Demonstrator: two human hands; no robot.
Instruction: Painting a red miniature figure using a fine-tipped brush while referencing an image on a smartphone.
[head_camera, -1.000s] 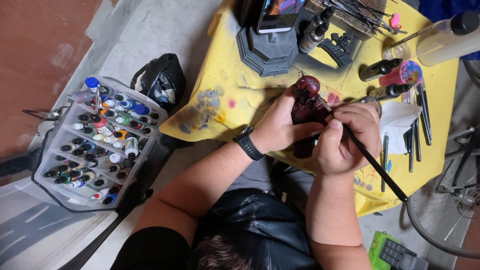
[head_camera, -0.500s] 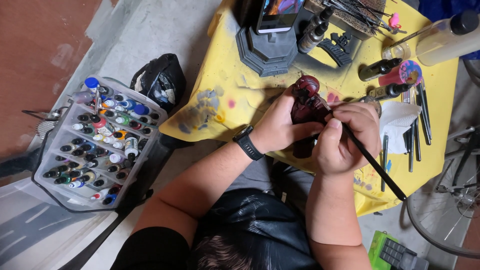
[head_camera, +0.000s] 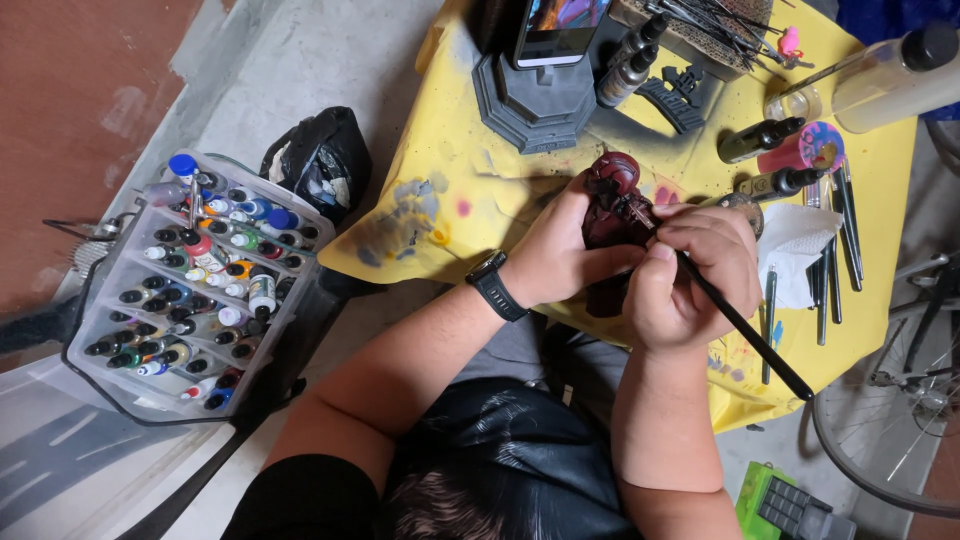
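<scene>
Gripping a dark red figurine (head_camera: 612, 215) from its left side, the left hand (head_camera: 556, 252) had its fingers wrapped around the body, a black watch (head_camera: 497, 287) on the wrist. The right hand (head_camera: 690, 275) sat just beside it, fingers pinched on a thin black paintbrush (head_camera: 745, 330) whose tip met the figurine's chest while the handle slanted back toward the counter's near right corner. Both hands hovered over the near edge of the yellow-covered counter (head_camera: 450, 150), which was smeared with paint stains.

To the right of the hands, a white paper towel (head_camera: 795, 240) lay with several spare brushes (head_camera: 835, 250) beside it along the right edge. Beyond the figurine stood a grey octagonal base (head_camera: 535, 105) with a phone (head_camera: 555, 25) propped above it, and dark dropper bottles (head_camera: 758, 140) near a clear bottle with a black cap (head_camera: 895, 75) at the far right corner.

Off the counter's left edge, on the floor, a clear plastic tray (head_camera: 120, 385) held rows of small paint bottles (head_camera: 195, 290), with a black bag (head_camera: 320, 160) just behind it.
</scene>
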